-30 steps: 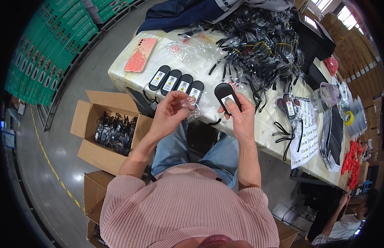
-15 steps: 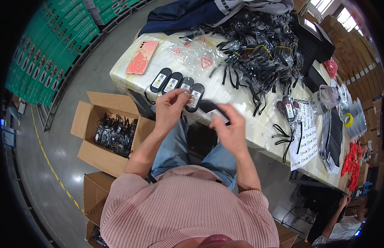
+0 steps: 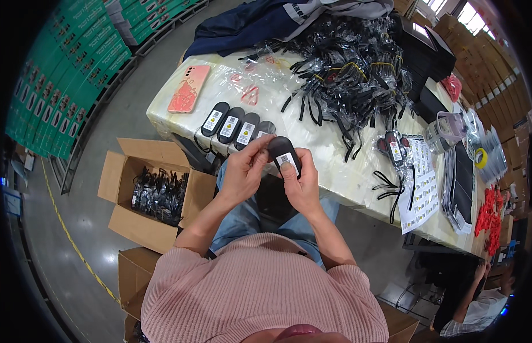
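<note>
My right hand (image 3: 301,183) holds a black oblong device (image 3: 284,150) with a white label, its thumb pressed on the label. My left hand (image 3: 246,171) is closed in a pinch against the device's left edge; what its fingertips hold, if anything, is hidden. Several like devices lie in a slanted row just beyond the left hand: the leftmost labelled device (image 3: 214,118), a second one (image 3: 230,125), a third one (image 3: 246,131), and a last device (image 3: 265,128) partly covered by my fingers.
A pink phone (image 3: 189,88) lies at the table's far left. Black bagged devices with straps (image 3: 357,68) are heaped at the back. A label sheet (image 3: 420,200) lies to the right, near a clear plastic tub (image 3: 446,134). An open carton (image 3: 151,226) of bagged devices stands at lower left.
The device in my right hand has come left and turned more upright, its label facing up, and meets my left fingers. My left hand has moved slightly down and stays pinched.
</note>
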`<state>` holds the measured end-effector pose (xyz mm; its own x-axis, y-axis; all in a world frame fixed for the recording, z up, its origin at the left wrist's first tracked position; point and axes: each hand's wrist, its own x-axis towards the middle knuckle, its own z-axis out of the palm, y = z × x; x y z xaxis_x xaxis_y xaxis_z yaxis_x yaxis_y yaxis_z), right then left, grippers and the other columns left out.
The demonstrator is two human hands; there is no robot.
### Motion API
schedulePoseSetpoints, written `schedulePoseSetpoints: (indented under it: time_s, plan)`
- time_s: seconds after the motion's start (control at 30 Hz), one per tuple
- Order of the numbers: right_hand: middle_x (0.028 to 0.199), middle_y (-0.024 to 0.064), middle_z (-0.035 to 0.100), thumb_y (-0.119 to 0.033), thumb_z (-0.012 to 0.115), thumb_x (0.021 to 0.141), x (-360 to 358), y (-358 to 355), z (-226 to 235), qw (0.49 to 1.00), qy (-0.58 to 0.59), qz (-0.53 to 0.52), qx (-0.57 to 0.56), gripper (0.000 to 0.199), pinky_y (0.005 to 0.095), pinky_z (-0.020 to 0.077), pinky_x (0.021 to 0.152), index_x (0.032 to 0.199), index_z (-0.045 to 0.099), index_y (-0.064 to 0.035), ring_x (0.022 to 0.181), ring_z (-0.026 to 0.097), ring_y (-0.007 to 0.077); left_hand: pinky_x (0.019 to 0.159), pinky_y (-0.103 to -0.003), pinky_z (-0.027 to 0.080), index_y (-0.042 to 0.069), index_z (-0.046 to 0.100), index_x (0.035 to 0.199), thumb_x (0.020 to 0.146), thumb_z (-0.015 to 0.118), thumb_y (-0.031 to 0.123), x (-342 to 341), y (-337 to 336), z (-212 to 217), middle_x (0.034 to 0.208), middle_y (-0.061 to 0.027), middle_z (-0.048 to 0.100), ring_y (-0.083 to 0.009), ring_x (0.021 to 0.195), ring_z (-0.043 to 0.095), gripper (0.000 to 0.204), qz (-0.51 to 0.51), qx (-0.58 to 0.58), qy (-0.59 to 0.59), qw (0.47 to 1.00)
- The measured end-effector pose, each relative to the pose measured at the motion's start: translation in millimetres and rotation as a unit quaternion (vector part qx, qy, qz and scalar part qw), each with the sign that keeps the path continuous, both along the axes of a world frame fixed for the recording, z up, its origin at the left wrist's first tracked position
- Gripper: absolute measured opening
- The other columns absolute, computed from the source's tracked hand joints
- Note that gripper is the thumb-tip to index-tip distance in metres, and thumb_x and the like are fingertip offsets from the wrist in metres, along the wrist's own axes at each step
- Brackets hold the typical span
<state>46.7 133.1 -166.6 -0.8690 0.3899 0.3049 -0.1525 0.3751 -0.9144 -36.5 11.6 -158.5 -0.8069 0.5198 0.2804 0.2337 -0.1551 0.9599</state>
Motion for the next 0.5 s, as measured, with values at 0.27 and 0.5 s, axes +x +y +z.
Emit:
schedulePoseSetpoints:
  time_s: [0.27, 0.5]
  plan:
    - [0.081, 0.0024, 0.053, -0.03, 0.053, 0.091, -10, 12, -9, 0.992, 0.009, 0.09, -0.086, 0.041, 0.0215, 0.0407, 0.051, 0.118, 0.041, -0.0013, 0.06, 0.049, 0.008, 0.07, -0.028, 0.049, -0.002, 0.05, 0.111, 0.085, 0.049, -0.003, -3, -1, 7, 0.085, -0.0099, 0.063, -0.0131, 0.077, 0.061, 0.026, -0.054, -0.134, 0.122, 0.982]
    - [0.08, 0.0033, 0.055, -0.014, 0.053, 0.09, -5, 9, 3, 0.952, -0.098, 0.144, -0.25, 0.038, 0.0201, 0.0443, 0.052, 0.123, 0.039, 0.0002, 0.061, 0.052, 0.0072, 0.064, -0.027, 0.049, -0.003, 0.053, 0.099, 0.083, 0.05, -0.002, -8, -2, -10, 0.077, -0.0093, 0.063, -0.0126, 0.069, 0.061, 0.016, -0.015, -0.183, 0.151, 0.971]
